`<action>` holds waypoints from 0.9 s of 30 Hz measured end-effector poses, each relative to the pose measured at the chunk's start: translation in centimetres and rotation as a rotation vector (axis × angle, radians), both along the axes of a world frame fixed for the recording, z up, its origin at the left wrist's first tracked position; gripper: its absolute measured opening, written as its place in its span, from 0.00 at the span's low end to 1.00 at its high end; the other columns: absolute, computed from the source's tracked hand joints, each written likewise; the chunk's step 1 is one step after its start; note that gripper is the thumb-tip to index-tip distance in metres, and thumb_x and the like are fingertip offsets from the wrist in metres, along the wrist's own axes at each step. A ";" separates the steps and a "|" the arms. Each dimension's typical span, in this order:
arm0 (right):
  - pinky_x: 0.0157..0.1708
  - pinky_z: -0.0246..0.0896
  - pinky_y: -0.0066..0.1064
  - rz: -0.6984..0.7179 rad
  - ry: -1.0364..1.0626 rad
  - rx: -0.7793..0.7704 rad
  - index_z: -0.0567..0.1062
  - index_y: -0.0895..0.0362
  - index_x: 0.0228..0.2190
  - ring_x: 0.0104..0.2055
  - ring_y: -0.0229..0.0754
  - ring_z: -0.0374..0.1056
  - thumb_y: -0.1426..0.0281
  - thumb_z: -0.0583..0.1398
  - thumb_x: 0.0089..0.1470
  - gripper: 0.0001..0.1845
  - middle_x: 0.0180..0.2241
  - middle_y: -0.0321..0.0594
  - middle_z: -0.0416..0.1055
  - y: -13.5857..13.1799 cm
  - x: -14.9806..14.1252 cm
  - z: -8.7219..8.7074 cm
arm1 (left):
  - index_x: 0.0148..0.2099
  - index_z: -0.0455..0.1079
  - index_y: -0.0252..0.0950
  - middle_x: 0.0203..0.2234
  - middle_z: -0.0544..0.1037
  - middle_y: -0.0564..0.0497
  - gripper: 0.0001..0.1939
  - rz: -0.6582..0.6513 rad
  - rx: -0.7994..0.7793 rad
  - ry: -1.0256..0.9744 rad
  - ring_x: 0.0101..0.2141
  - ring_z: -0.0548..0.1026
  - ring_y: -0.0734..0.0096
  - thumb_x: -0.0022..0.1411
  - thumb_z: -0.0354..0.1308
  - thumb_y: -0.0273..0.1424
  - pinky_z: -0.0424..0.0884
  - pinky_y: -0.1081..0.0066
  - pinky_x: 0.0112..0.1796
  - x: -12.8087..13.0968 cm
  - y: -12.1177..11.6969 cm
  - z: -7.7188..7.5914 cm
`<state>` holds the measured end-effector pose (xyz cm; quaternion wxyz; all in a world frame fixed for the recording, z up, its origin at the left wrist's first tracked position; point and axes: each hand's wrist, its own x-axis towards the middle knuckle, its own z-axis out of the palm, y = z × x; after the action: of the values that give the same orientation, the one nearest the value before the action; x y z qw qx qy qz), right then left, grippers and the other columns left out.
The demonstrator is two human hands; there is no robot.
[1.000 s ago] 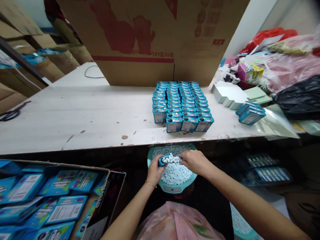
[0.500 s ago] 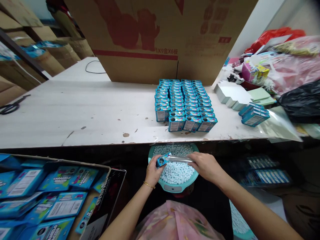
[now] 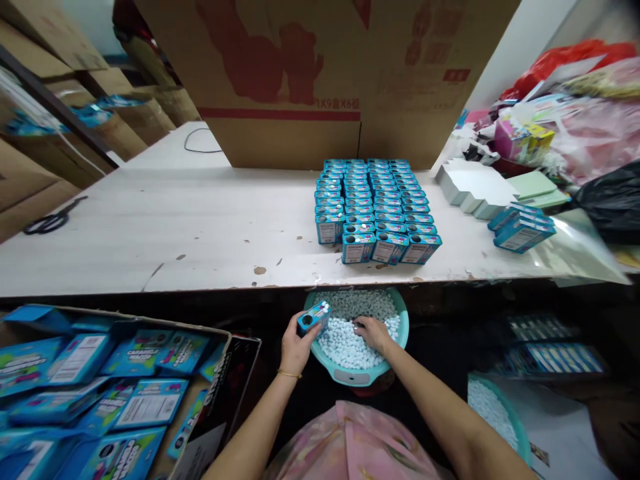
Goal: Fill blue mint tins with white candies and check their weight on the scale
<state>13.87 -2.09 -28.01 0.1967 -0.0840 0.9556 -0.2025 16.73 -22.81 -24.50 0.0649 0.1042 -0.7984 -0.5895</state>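
Note:
My left hand (image 3: 296, 345) is closed around a small blue candy box (image 3: 313, 319), held tilted above the left rim of a teal basin (image 3: 350, 377). A few white pieces show at the box's upper right end. Small pale blue-white candies (image 3: 345, 343) fill the basin. Over the middle of it, my right hand (image 3: 374, 333) has its curled fingertips down among the candies. What those fingers hold is hidden. On the table just beyond stand packed rows of the same blue boxes (image 3: 383, 213).
A carton of larger blue packs (image 3: 145, 403) stands at lower left. Behind the rows rises a big cardboard box (image 3: 300, 133). Scissors (image 3: 50, 220) lie at far left. White card stacks (image 3: 475, 187) and several blue boxes (image 3: 523, 230) sit right. A second basin (image 3: 523, 433) is lower right.
My right hand has moved left and down into the candies; the clear tube it held against the box no longer shows. My left hand has shifted slightly left with the box.

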 end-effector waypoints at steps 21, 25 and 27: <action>0.31 0.57 0.32 0.307 0.208 0.307 0.70 0.54 0.34 0.33 0.44 0.67 0.65 0.51 0.50 0.12 0.31 0.42 0.71 -0.2 1.3 16.4 | 0.41 0.64 0.38 0.37 0.70 0.49 0.17 -0.199 -0.219 0.109 0.40 0.67 0.66 0.45 0.56 0.28 0.61 0.65 0.43 -0.6 3.5 0.1; 0.27 0.56 0.30 0.372 0.253 0.377 0.70 0.57 0.30 0.29 0.43 0.67 0.71 0.48 0.51 0.11 0.28 0.44 0.69 -1.2 1.8 17.2 | 0.41 0.64 0.38 0.37 0.70 0.49 0.17 -0.201 -0.213 0.126 0.40 0.67 0.66 0.45 0.56 0.27 0.61 0.65 0.43 -0.5 3.2 -0.3; 0.26 0.56 0.30 0.374 0.262 0.384 0.70 0.57 0.30 0.29 0.44 0.67 0.72 0.48 0.51 0.11 0.28 0.44 0.69 -1.4 1.9 17.4 | 0.41 0.65 0.37 0.37 0.70 0.49 0.17 -0.190 -0.173 0.120 0.40 0.67 0.67 0.45 0.56 0.27 0.61 0.65 0.42 -0.5 3.2 -0.4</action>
<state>15.72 -3.51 -10.61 0.1181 -0.2455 0.9616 0.0342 16.19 -19.65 -24.90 0.0655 -0.0132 -0.8472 -0.5270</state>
